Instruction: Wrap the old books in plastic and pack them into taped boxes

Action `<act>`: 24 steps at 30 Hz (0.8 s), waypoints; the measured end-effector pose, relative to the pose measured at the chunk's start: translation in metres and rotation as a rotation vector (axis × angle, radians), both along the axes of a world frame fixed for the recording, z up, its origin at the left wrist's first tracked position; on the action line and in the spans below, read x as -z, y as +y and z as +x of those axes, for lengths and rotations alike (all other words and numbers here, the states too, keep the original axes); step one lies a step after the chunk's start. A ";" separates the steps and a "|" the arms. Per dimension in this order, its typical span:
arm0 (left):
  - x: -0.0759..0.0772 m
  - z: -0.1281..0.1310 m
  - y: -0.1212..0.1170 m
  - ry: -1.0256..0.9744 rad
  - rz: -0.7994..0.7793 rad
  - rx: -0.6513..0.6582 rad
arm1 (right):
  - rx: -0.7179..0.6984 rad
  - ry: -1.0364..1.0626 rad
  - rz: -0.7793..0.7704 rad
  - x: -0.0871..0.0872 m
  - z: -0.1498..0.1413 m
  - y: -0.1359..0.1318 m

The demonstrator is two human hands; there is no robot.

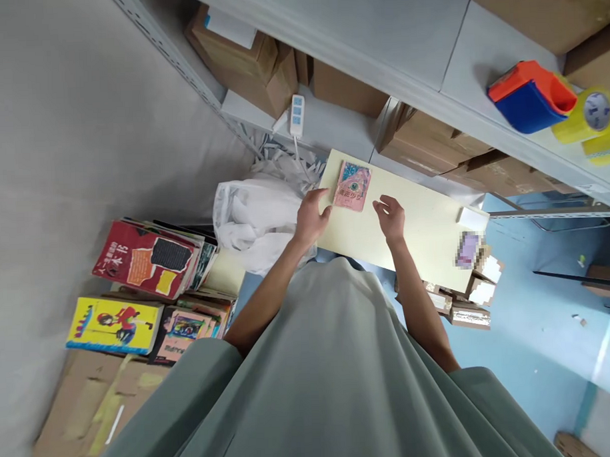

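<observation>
A pink and blue book [352, 187] with an eye on its cover lies flat on the pale yellow tabletop [409, 218]. My left hand [312, 218] hovers at the book's left side, its fingers and thumb apart and nothing between them. On the other side, my right hand [391, 217] is a short way off the book's right edge, fingers curved and parted from the thumb, also holding nothing. Neither hand appears to grip the book.
Left of the table are a white plastic bag [262, 213] and stacks of books, with a red book [143, 259] and a yellow book [115, 325] on top. A power strip [297, 115] lies on the shelf. Tape rolls [584, 119] and a tape dispenser [528, 97] sit upper right. Small boxes [469, 315] stand below.
</observation>
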State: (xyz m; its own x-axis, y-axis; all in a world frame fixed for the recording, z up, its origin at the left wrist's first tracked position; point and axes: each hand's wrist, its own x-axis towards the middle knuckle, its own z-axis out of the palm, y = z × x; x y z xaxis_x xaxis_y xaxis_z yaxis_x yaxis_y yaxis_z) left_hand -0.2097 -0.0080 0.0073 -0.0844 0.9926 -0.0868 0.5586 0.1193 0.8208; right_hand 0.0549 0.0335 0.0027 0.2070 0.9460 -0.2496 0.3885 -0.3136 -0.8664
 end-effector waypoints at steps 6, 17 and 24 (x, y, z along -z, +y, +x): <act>0.034 -0.088 -0.093 0.212 -0.245 0.025 | -0.163 -0.013 -0.078 -0.003 -0.031 -0.054; 0.040 -0.142 -0.131 0.249 -0.382 0.101 | -0.440 0.004 -0.130 -0.021 -0.111 -0.073; -0.010 -0.174 -0.117 0.138 -0.109 -0.110 | -0.650 0.070 -0.097 -0.043 -0.167 -0.078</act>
State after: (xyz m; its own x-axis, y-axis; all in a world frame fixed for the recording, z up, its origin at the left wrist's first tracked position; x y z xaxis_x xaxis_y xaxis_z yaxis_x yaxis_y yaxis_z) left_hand -0.3839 -0.1254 0.0173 -0.2103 0.9622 -0.1733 0.6434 0.2696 0.7165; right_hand -0.1124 -0.0449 0.0453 -0.4185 0.8454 -0.3320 0.4691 -0.1118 -0.8760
